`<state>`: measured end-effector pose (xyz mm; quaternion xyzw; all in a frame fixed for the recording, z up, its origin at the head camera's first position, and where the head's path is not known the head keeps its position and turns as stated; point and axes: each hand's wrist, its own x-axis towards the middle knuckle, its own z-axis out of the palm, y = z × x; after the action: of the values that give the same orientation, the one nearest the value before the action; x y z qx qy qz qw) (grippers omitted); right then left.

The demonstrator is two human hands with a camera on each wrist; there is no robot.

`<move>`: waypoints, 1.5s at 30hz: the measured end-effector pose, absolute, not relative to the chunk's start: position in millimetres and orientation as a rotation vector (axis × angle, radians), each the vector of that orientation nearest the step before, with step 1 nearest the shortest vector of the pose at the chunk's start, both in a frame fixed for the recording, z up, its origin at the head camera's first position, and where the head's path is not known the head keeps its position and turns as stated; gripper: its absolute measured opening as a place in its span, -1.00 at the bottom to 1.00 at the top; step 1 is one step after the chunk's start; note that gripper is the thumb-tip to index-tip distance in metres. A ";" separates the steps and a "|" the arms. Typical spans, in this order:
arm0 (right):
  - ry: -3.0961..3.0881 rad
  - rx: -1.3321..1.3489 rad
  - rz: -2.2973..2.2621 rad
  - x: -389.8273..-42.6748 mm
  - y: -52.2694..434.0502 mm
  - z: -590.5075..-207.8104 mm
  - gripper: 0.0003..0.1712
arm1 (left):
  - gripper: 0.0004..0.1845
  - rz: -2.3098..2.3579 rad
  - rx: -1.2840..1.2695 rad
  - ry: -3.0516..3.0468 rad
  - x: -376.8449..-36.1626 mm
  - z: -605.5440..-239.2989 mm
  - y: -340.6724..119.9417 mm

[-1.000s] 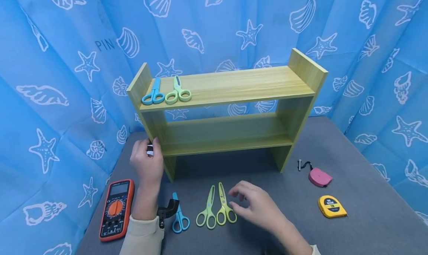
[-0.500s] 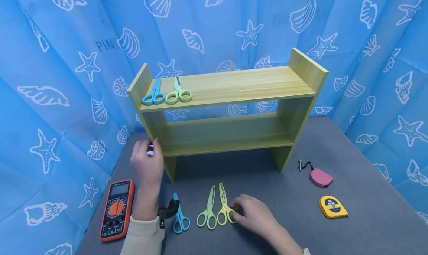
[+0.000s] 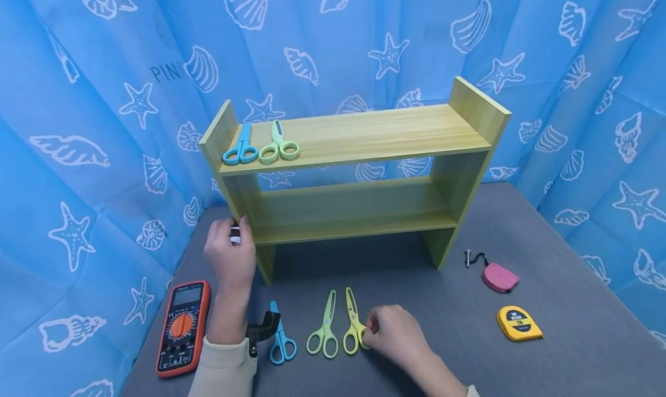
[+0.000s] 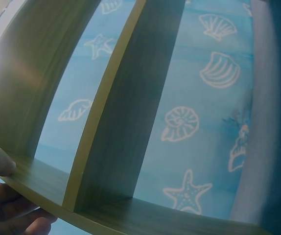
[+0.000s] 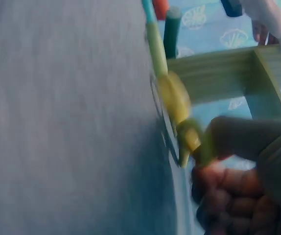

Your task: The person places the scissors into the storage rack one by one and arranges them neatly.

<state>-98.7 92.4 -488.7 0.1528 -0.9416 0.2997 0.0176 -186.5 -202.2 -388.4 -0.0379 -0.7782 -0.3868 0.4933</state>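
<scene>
My left hand [image 3: 230, 249] grips the left side panel of the wooden shelf [image 3: 359, 137]; in the left wrist view its thumb [image 4: 2, 161] lies on the inner face, fingers beyond the edge. My right hand [image 3: 398, 333] pinches the right handle loop of the yellow scissors [image 3: 354, 322], which look blurred in the right wrist view. Left of them on the table lie the light green scissors [image 3: 326, 325] and the blue scissors [image 3: 280, 336]. Up on the top board, at its left end, rest another pair of blue scissors [image 3: 241, 148] and pale green scissors [image 3: 278, 145].
An orange and black multimeter [image 3: 183, 327] lies left of my left forearm. Toward the right are a pink tape measure [image 3: 499, 278] with a cord and a yellow tape measure [image 3: 518, 323]. A blue shell-patterned curtain [image 3: 333, 44] hangs behind the grey table [image 3: 468, 362].
My right hand has lowered to the yellow scissors and taken hold of a handle loop. Those scissors have shifted slightly right, away from the light green pair. My left hand stays on the shelf.
</scene>
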 end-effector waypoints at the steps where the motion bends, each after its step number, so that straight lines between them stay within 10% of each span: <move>1: -2.913 0.471 0.937 -97.9 94.1 -485.4 -0.79 | -0.73 -0.938 -0.093 -1.887 -186.6 -388.7 -202.1; 45: -2.293 0.302 1.244 -66.5 139.4 -238.7 -0.97 | -0.73 -0.923 -0.087 -1.881 -186.2 -387.4 -202.0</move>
<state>-66.5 139.4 -238.7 0.1113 -0.8442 0.4580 0.2551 -186.2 -202.0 -387.4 -0.0360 -0.7773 -0.3814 0.4991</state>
